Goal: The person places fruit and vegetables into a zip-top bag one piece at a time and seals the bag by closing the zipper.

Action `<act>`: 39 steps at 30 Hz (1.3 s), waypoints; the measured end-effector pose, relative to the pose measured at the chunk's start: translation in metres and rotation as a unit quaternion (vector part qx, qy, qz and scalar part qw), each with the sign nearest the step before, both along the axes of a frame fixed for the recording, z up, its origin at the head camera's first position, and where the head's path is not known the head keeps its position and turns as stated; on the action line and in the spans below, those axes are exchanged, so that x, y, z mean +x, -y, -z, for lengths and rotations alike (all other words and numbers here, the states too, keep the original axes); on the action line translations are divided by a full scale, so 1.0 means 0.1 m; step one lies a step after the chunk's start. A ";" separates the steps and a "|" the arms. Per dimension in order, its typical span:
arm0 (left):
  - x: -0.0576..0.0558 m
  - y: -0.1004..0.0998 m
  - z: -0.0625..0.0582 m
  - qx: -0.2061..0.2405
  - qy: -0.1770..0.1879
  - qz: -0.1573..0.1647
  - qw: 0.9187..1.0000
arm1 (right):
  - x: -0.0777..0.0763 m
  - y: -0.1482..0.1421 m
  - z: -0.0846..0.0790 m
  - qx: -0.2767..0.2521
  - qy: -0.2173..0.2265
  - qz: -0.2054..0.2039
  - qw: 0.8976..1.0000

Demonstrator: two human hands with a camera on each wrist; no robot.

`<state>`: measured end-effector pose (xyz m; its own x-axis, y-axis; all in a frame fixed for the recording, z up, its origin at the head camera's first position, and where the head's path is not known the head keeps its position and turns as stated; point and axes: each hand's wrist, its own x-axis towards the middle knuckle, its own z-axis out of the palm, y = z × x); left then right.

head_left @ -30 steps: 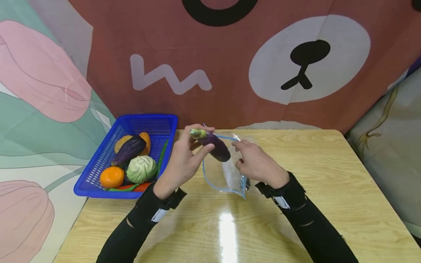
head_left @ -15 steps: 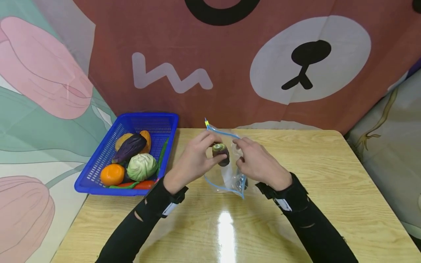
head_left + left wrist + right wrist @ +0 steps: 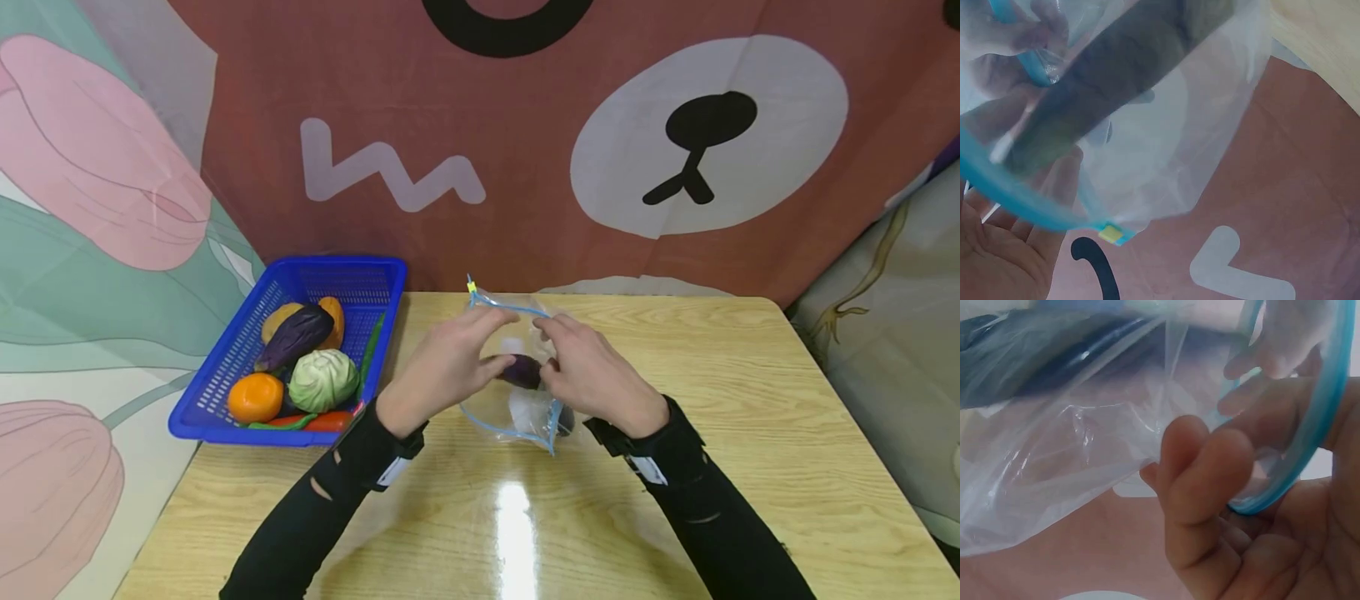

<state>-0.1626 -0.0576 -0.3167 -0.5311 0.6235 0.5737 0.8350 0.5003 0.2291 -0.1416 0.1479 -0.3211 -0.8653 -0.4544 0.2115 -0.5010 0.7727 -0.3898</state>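
Note:
A clear zip bag (image 3: 495, 429) with a blue-edged mouth and a yellow slider stands spread on the table. My right hand (image 3: 603, 375) pinches the far right part of its rim between curled fingers and thumb. Inside the mouth lies a purple eggplant (image 3: 521, 372), seen through the plastic as a long dark shape in both wrist views. Thumb and fingers parted, my left hand (image 3: 442, 367) reaches into the mouth beside the eggplant's stem end. Another dark item (image 3: 566, 419) shows through the bag's lower right; its kind is unclear.
Left on the wooden table (image 3: 750, 433) is a blue basket (image 3: 183, 421) holding an eggplant (image 3: 295, 336), a cabbage (image 3: 324, 381), an orange fruit (image 3: 256, 397) and red and green peppers. A printed cloth (image 3: 525, 167) hangs behind the table.
My left hand has carried the eggplant rightward into the bag's mouth, and its fingers have parted from it. The eggplant has dropped deeper inside. My right hand stays at the rim.

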 end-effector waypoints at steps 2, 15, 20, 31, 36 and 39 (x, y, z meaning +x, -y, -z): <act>-0.01 0.00 0.00 0.003 0.001 0.005 1.000 | -0.01 0.00 0.01 -0.001 -0.001 0.001 1.000; -0.17 0.23 -0.08 0.098 -0.012 -0.020 0.995 | -0.04 0.01 0.03 -0.004 0.006 0.009 1.000; -0.32 0.49 -0.18 0.103 0.003 -0.099 0.990 | -0.04 0.01 0.01 0.003 0.009 0.014 1.000; -0.90 1.08 0.06 0.002 0.164 -0.292 0.942 | -0.04 0.00 0.02 0.017 0.013 0.021 1.000; -1.11 1.28 0.29 -0.069 0.232 -0.313 0.918 | -0.04 -0.01 0.03 0.019 0.013 0.022 0.999; -1.21 1.37 0.38 -0.120 0.272 -0.316 0.901 | -0.04 -0.02 0.04 0.014 0.014 0.022 1.000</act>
<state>-0.2834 -0.1948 -0.3549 -0.9854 0.1700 0.0109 0.1635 0.9257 0.3411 -0.1460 0.1497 -0.3249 -0.8903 -0.4206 0.1744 -0.4549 0.8046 -0.3818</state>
